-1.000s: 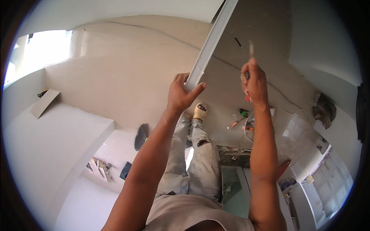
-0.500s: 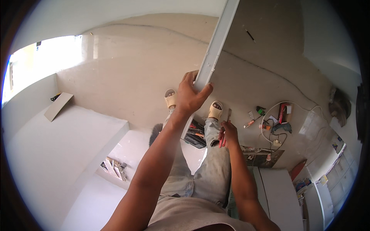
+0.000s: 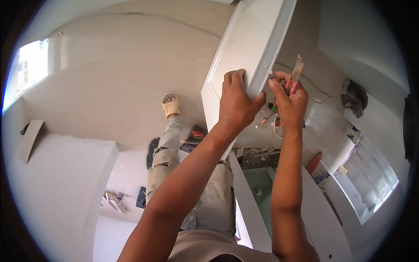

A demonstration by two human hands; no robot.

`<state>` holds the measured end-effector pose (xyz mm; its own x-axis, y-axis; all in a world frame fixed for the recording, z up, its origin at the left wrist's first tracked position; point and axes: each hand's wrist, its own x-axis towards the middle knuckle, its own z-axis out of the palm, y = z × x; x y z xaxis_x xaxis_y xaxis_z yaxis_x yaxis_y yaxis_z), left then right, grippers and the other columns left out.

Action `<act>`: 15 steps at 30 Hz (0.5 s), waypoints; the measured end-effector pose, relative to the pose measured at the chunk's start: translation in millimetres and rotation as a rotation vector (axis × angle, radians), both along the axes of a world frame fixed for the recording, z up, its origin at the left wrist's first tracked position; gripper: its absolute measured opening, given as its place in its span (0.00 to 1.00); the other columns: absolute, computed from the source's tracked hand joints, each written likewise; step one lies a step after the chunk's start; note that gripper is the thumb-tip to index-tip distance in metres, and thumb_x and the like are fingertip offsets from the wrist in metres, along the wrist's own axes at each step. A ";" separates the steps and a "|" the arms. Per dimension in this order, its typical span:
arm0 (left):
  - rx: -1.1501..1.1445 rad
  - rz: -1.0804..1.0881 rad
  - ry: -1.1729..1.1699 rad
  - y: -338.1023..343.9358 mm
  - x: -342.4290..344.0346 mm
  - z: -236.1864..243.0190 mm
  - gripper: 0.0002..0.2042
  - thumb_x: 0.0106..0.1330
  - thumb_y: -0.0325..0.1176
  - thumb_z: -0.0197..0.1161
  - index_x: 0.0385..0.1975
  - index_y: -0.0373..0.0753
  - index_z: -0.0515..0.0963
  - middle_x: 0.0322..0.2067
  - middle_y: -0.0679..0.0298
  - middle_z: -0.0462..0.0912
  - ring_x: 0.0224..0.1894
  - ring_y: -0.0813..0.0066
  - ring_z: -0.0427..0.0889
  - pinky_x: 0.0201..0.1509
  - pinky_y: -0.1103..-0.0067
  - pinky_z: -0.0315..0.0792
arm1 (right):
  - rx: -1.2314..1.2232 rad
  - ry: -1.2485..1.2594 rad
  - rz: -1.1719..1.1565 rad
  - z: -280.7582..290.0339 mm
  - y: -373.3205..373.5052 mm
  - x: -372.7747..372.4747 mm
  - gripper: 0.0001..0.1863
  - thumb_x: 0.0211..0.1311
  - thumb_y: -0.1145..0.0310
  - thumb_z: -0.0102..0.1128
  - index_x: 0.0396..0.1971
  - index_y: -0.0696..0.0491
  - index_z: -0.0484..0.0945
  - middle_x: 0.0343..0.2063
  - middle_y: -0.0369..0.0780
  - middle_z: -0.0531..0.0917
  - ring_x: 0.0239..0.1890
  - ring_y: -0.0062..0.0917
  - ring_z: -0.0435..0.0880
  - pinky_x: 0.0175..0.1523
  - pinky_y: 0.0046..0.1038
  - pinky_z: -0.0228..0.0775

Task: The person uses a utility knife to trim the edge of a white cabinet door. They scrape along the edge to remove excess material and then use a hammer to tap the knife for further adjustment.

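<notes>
Both hands grip at the edge of a white panel.
Left hand (image 3: 238, 102) closes its grip on the white panel (image 3: 244, 52), fingers over the face and thumb on the grey edge; the panel stands raised, tilted before the person. Right hand (image 3: 289, 101), just beside that edge, closes its grip on a small scraper (image 3: 296, 74) with a red handle, blade pointing up. Below lie a beige sandal (image 3: 170, 105) and scattered tools (image 3: 266, 121) on the floor.

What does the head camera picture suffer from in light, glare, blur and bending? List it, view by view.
Head view: the window at upper left is blown out white, with glare on the wall beside it; the fisheye bends the white door panel and the floor edges toward the black rim; the left hand and right hand are evenly lit and fairly sharp; the scraper blade looks slightly soft.
</notes>
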<state>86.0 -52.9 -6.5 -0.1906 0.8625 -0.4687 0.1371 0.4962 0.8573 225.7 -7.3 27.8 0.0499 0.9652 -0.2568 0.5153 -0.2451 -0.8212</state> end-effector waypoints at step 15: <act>0.013 -0.047 0.001 1.8 -0.2 -1.2 0.36 0.56 0.36 0.74 0.60 0.23 0.64 0.57 0.43 0.68 0.60 0.44 0.73 0.64 0.62 0.71 | -0.277 0.249 -0.112 0.5 32.5 -4.9 0.17 0.69 0.57 0.67 0.30 0.56 0.81 0.20 0.35 0.81 0.16 0.15 0.75 0.21 0.19 0.67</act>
